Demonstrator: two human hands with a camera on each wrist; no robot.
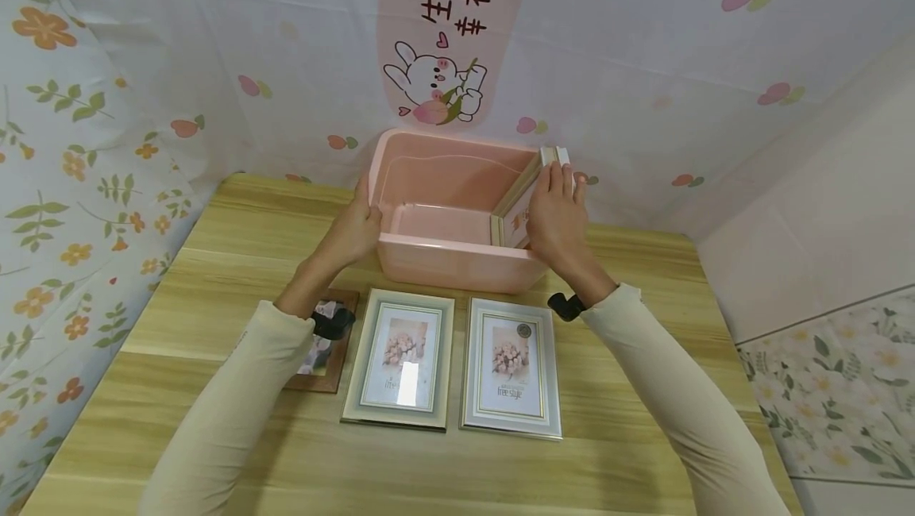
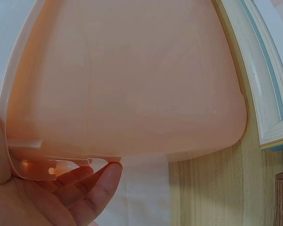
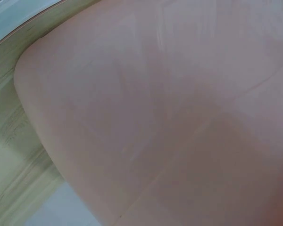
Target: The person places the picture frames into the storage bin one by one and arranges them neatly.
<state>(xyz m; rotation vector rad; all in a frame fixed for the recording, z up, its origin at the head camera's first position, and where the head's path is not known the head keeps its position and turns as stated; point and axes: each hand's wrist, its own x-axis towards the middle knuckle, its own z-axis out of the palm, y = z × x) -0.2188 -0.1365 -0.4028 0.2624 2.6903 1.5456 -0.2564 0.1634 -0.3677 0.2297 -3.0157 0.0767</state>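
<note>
"Hands?"
"Left hand (image 1: 353, 226) grips the bin (image 1: 465, 263) at left; right hand (image 1: 557, 218) covers its right end, grip unclear"
"And the frames (image 1: 518, 224) inside?"
"At the bin's right end, right hand nearer, long axes seemingly front to back"

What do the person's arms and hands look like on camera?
The left sleeve and right sleeve are long, plain and cream, ending near the wrists. A black device sits at the left wrist and another at the right. Neither hand wears a glove.
</note>
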